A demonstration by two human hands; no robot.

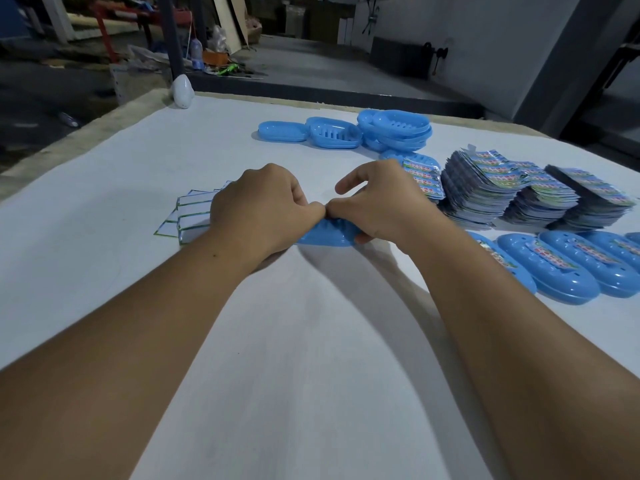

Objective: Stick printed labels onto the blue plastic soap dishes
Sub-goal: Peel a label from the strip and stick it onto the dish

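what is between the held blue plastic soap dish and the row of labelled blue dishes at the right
Nothing visible. Both the left hand and right hand grip the blue plastic soap dish; only bare white table lies between it and the labelled blue dishes.

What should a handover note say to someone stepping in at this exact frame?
Both hands, left hand and right hand, grip one blue soap dish at table centre, thumbs together on top; whether its label is on is hidden.
Label stacks sit to the right; white backing sheets lie to the left.
Done: labelled dishes lined at near right.
Left: unlabelled dishes at the far side.
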